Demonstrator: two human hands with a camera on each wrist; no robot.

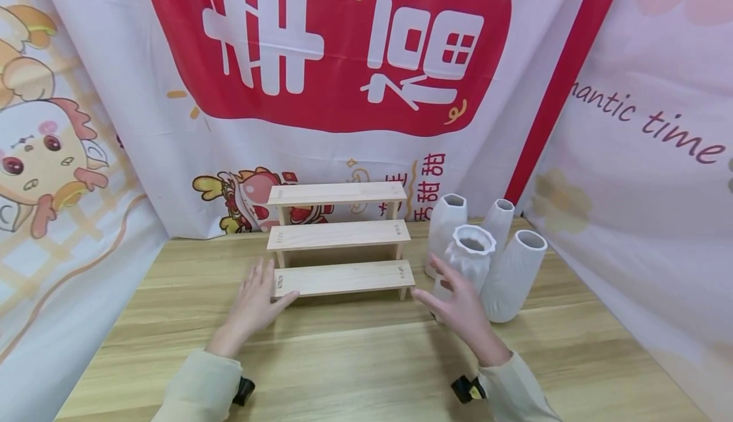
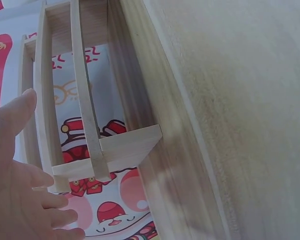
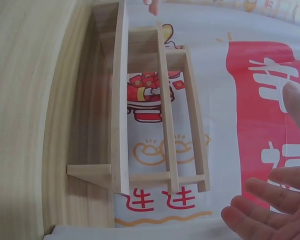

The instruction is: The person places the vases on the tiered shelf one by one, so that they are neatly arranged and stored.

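Note:
A three-tier wooden display stand (image 1: 343, 279) rises in steps on the table. By the lowest step's left end is my left hand (image 1: 252, 307), its fingers extended and the thumb near the front edge. My right hand (image 1: 460, 307) is spread at the right end, in front of a white vase with a ruffled rim (image 1: 472, 250). In the left wrist view the left hand (image 2: 15, 185) holds nothing; whether it touches the stand (image 2: 85, 100) I cannot tell. The right wrist view has the right hand (image 3: 275, 210) apart from the stand (image 3: 121, 110), fingers loose, holding nothing.
More white vases cluster right of the stand: one with an angular mouth (image 1: 448, 225), a slim one behind (image 1: 499, 221), a wide-mouthed one (image 1: 515, 275). Printed cloth (image 1: 355, 126) hangs behind and along both sides of the wood-grain table (image 1: 343, 371).

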